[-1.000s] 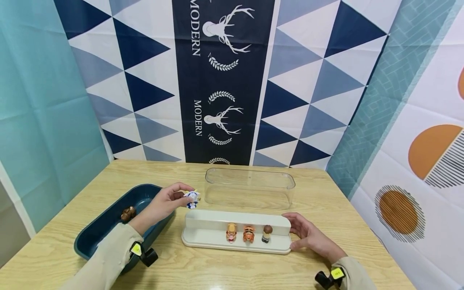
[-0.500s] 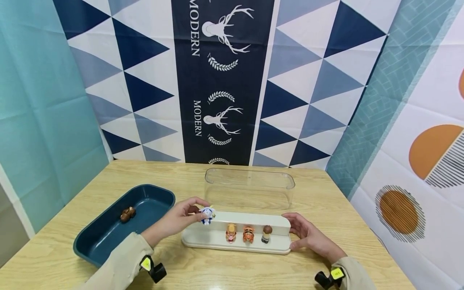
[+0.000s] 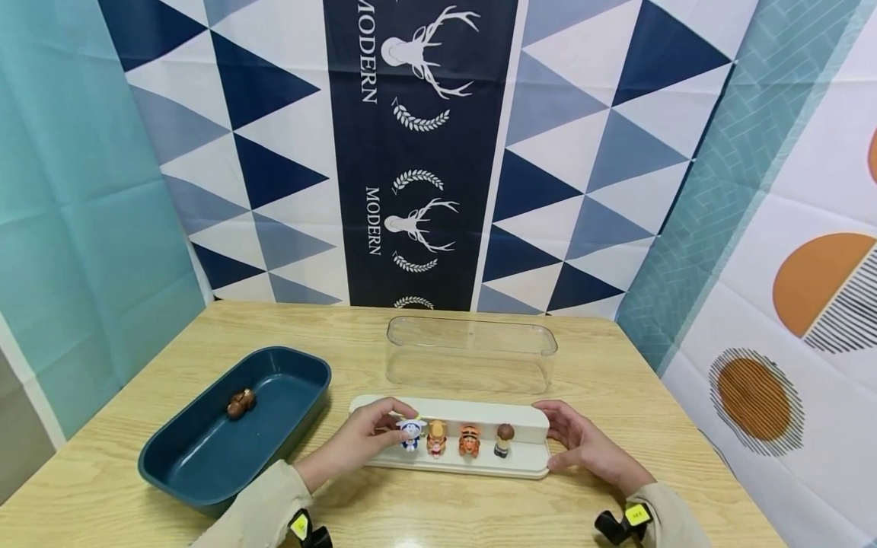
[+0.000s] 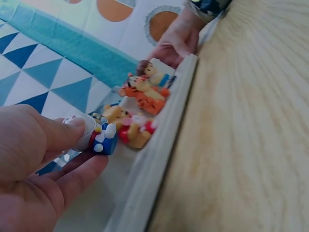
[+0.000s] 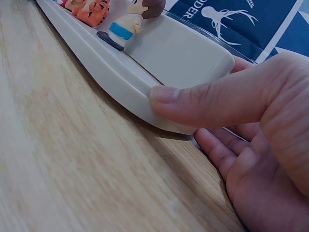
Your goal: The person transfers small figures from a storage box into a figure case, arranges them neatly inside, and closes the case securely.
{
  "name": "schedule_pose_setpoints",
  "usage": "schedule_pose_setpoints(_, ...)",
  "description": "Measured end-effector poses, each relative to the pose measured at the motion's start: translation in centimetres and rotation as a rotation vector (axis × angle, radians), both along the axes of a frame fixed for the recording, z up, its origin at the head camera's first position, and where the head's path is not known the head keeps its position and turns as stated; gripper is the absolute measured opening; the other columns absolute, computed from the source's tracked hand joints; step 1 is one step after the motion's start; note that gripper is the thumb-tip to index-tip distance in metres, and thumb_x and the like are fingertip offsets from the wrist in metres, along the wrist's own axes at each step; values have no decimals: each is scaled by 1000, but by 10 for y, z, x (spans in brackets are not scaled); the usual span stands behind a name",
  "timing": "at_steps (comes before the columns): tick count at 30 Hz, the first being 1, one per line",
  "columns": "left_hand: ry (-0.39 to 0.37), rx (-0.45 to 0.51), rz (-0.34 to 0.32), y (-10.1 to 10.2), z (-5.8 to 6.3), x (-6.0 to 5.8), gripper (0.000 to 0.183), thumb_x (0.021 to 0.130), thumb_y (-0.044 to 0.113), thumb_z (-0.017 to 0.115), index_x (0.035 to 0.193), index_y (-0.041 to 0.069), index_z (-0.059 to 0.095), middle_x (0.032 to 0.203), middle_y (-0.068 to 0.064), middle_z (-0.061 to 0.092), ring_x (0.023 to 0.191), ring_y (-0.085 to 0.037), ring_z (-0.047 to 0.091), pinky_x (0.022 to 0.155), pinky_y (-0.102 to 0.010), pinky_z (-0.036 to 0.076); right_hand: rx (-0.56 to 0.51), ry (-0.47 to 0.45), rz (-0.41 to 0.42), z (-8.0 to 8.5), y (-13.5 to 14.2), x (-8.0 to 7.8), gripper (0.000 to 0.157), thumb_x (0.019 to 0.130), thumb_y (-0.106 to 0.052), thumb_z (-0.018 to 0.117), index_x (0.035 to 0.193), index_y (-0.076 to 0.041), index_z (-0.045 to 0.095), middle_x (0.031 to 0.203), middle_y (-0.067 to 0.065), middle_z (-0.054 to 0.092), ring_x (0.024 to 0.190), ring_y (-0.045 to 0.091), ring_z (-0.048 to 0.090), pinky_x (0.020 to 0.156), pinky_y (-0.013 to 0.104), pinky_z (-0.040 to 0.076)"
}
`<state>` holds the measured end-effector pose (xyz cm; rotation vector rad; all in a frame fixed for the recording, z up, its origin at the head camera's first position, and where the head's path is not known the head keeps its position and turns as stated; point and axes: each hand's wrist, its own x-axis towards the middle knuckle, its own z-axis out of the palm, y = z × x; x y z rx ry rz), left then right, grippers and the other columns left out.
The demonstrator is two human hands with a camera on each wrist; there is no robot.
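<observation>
My left hand (image 3: 366,439) pinches a blue-and-white toy figurine (image 3: 411,434) between thumb and fingers, over the left part of a white stepped display base (image 3: 373,458). Right beside it on the base's lower step is a yellow bear figurine (image 3: 436,439) with a small pink figure at its front. Farther right come an orange tiger figurine (image 3: 469,441) and a brown-haired figurine (image 3: 504,440). My right hand (image 3: 589,447) grips the base's right end; in the right wrist view its thumb (image 5: 193,104) presses on the front rim, the other fingers partly hidden behind the end.
A clear plastic cover (image 3: 473,358) stands behind the base. To the left is a dark blue tub (image 3: 274,434) with a brown figurine (image 3: 240,403) lying inside. A patterned cloth (image 3: 418,152) hangs behind the wooden table (image 3: 479,517).
My left hand has carried the blue-and-white figurine from beside the tub rightward and down to the base, next to the yellow bear. The right hand has stayed at the base's end.
</observation>
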<state>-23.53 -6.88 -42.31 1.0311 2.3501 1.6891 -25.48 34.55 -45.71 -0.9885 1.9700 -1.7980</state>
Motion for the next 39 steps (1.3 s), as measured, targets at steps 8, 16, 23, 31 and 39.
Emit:
schedule_pose_setpoints(8,18,-16,9,3,-10,3,23,95,1,64,117,0,63,118,-16,63,102,-25,64,86,-29,53,2,-8,-8,2,0,2,80,80,15,69,148,6,28,137,-3,52,122,8,53,102,21,42)
schedule_pose_setpoints(16,136,-112,27,3,-15,0,21,93,2,66,114,7,68,121,-11,66,102,-20,65,85,-29,55,-4,17,-13,0,1,2,80,80,15,69,147,7,27,137,-4,51,123,7,52,103,20,41)
schedule_pose_setpoints(23,359,-224,78,1,-14,0,25,89,2,72,113,11,70,119,-5,68,102,-16,63,80,-26,54,4,18,-20,-1,0,-1,80,80,15,69,148,5,29,138,-5,51,123,7,52,102,20,41)
schedule_pose_setpoints(31,688,-302,219,1,-18,-1,30,78,4,83,104,16,73,109,3,63,97,-14,52,79,-29,51,6,23,-23,-3,0,-3,81,79,14,70,148,7,28,138,-5,51,124,6,52,102,20,41)
schedule_pose_setpoints(39,679,-325,298,4,-18,0,31,76,6,86,102,19,76,104,6,62,96,-14,47,77,-32,50,2,29,-19,-5,1,-4,82,78,14,71,148,6,28,138,-5,52,123,7,53,102,20,42)
